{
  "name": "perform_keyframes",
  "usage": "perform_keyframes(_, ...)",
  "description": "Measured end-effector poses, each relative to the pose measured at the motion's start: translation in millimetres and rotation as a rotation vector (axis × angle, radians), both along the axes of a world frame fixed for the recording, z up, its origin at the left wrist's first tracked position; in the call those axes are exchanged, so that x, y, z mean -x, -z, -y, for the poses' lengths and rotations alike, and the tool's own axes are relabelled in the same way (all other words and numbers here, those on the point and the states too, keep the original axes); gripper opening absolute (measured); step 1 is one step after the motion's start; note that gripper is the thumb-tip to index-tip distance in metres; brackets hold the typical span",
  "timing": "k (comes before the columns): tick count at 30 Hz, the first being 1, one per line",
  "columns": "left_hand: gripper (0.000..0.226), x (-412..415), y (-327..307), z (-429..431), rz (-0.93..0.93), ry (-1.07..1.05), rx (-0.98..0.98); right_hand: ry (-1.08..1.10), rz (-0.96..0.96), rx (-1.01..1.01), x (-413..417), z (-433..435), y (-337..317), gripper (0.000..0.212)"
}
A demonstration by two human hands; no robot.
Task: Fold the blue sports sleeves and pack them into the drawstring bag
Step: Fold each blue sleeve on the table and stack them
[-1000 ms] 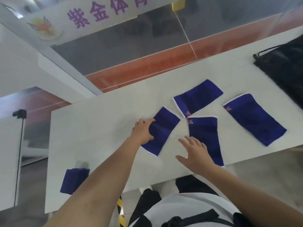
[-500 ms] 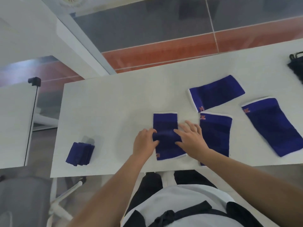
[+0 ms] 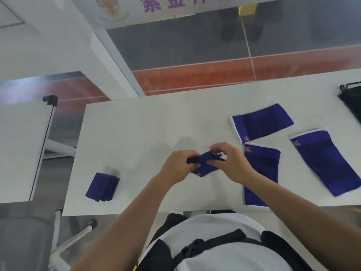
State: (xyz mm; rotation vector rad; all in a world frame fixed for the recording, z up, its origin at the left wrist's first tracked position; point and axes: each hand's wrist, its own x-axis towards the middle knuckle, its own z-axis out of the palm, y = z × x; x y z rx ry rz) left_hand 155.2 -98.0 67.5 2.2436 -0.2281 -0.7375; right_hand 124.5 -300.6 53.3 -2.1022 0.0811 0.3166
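Observation:
A blue sports sleeve [image 3: 205,165] is bunched between my two hands just above the white table [image 3: 148,126]. My left hand [image 3: 178,166] grips its left end and my right hand [image 3: 229,162] pinches its right end. Three more blue sleeves lie flat to the right: a far sleeve [image 3: 261,123], a near sleeve [image 3: 260,169] partly under my right forearm, and a rightmost sleeve [image 3: 328,163]. A folded blue sleeve stack [image 3: 102,186] sits near the table's front left corner. The black drawstring bag [image 3: 351,102] lies at the far right edge, mostly cut off.
The table's near edge runs just in front of my body. A grey chair [image 3: 25,241] stands at the lower left beside the table. A white panel with a black clamp [image 3: 50,99] is to the left. Glass wall and orange floor band lie beyond the table.
The sleeve that lay flat under my hands is now lifted and bunched up between both hands. The view has shifted slightly, with the bag edge again in sight.

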Motion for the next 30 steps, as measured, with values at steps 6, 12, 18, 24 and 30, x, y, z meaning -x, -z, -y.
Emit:
perform_keyframes(6,0.025,3,-50,-36,-0.293,-0.288,0.4,0.152,-0.489,-0.555,-4,10,-30,0.066)
perform_keyframes(12,0.034,14,-50,-65,-0.445,-0.365,0.572,0.114,-0.612,-0.965,12,-23,-30,0.041)
perform_keyframes(18,0.036,20,-39,-76,-0.359,-0.483,0.404,0.17,-0.536,-0.831,8,-45,-25,0.026)
perform_keyframes(24,0.038,23,-41,-78,-0.283,-0.445,0.36,0.222,-0.471,-0.672,8,-69,-31,0.022)
perform_keyframes(30,0.049,23,-40,-71,-0.246,-0.324,0.218,0.276,-0.478,-0.554,3,-79,-29,0.024)
